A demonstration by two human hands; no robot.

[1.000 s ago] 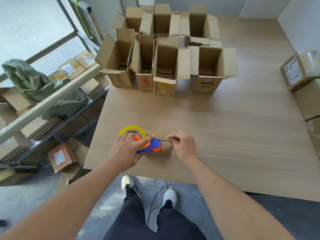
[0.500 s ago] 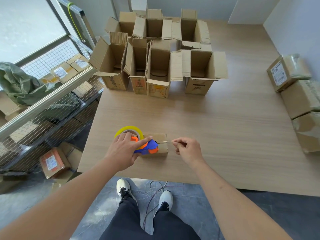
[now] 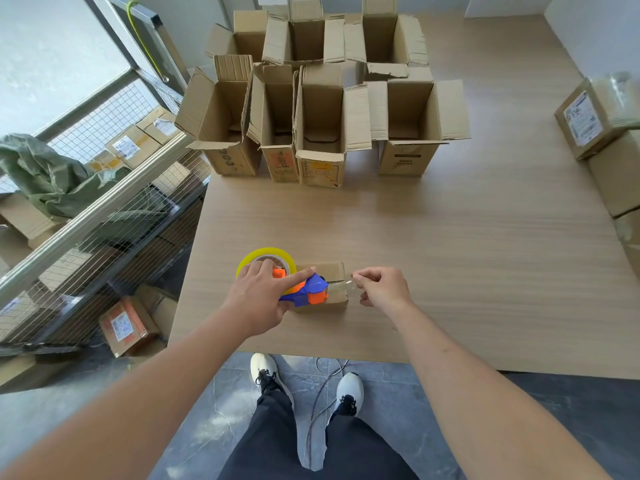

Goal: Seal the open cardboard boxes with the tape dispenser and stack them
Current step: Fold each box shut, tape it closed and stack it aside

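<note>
Tape dispenser (image 3: 304, 289) sits on the small box (image 3: 329, 271), my left hand (image 3: 263, 296) gripping it; my right hand's (image 3: 381, 289) fingers (image 3: 360, 277) pinch the clear tape end (image 3: 346, 287).

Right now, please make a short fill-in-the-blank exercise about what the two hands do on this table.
1. The left hand rests on the tape ____.
2. The right hand pinches the loose end of the clear ____.
3. The tape roll has a ____ colour.
4. The small box under the tool lies on the wooden ____.

Missing words: dispenser; tape; yellow; table
</note>
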